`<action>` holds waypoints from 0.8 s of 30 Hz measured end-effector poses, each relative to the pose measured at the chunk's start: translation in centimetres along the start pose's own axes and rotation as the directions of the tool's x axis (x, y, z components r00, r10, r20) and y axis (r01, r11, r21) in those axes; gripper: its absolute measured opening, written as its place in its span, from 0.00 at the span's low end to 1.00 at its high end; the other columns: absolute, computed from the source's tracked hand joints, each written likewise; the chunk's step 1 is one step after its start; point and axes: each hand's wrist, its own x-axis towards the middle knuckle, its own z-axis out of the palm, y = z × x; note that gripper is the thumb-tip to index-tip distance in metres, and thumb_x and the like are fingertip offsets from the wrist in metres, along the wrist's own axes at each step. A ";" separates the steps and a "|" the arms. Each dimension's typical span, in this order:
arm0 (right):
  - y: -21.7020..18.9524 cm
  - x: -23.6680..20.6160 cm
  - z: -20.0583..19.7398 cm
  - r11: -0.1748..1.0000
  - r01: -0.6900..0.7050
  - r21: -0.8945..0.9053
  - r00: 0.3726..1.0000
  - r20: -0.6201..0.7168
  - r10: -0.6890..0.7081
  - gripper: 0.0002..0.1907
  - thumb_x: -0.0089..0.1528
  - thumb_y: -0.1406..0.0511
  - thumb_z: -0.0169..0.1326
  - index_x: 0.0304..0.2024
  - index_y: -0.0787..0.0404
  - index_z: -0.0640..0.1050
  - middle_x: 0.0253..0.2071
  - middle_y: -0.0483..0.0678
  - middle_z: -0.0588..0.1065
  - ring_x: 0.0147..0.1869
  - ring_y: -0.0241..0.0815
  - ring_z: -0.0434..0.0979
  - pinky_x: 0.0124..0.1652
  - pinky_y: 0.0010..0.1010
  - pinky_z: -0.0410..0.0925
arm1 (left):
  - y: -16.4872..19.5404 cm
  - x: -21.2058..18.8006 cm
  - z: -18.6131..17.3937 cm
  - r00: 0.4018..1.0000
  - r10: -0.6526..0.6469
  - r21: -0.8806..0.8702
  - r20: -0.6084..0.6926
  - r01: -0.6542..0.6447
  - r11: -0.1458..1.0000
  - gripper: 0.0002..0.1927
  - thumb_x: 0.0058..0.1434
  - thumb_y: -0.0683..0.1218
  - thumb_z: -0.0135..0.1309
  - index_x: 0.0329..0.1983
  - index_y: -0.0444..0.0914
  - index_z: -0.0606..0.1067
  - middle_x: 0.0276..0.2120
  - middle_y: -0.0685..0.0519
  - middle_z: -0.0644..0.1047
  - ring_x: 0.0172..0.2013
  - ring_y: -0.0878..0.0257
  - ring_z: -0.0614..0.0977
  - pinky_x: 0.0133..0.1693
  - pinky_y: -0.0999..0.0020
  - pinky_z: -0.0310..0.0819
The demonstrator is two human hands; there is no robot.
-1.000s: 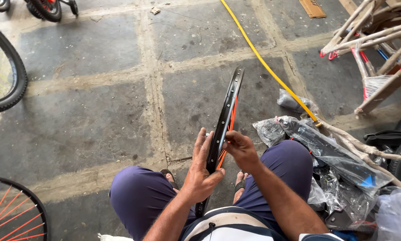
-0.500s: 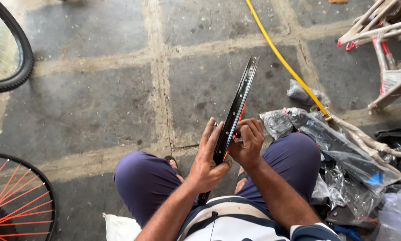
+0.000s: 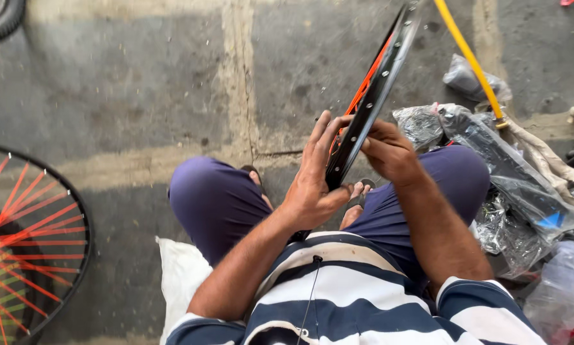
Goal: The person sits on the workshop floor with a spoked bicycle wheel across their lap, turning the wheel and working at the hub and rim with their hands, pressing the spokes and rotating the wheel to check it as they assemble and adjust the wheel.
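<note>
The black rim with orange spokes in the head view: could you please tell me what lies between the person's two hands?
In the head view, the black rim itself runs between them, edge-on: the left hand presses its left side, the right hand its right.

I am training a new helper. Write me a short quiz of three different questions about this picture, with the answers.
1. True or false: both hands grip the black wheel rim.
2. What colour are the spokes of the wheel lying on the floor at the picture's left edge?
3. Which thing runs across the floor at upper right? A) a yellow hose B) a blue rope C) a steel chain

Key
1. True: the left hand and the right hand hold it edge-on between the knees.
2. Orange.
3. A, the yellow hose.
</note>
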 end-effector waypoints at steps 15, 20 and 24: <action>0.1 1.9 5.4 0.894 0.212 -0.395 0.891 -0.299 -0.343 0.13 0.62 0.73 0.65 0.43 0.65 0.73 0.44 0.47 0.73 0.49 0.39 0.74 0.48 0.26 0.69 | -2.0 0.2 -1.2 1.000 -0.015 0.023 -0.012 0.015 1.000 0.52 0.57 0.40 0.63 0.81 0.39 0.48 0.80 0.37 0.48 0.78 0.42 0.55 0.76 0.51 0.55; 2.2 0.4 4.3 0.943 0.119 0.310 0.955 -0.296 -0.023 0.09 0.70 0.68 0.52 0.51 0.64 0.73 0.52 0.49 0.77 0.56 0.37 0.76 0.57 0.27 0.69 | -1.3 3.7 -2.3 0.998 0.067 0.047 -0.007 -0.067 0.997 0.51 0.60 0.45 0.65 0.80 0.38 0.48 0.76 0.36 0.57 0.76 0.43 0.62 0.73 0.54 0.58; 3.7 0.1 3.6 0.879 0.100 0.466 0.972 -0.236 0.015 0.05 0.78 0.71 0.54 0.48 0.67 0.73 0.47 0.48 0.75 0.50 0.33 0.73 0.53 0.25 0.67 | -0.8 9.3 -2.4 0.990 -0.095 -0.203 0.104 0.115 0.972 0.54 0.55 0.46 0.65 0.79 0.36 0.47 0.64 0.36 0.72 0.63 0.46 0.74 0.64 0.62 0.66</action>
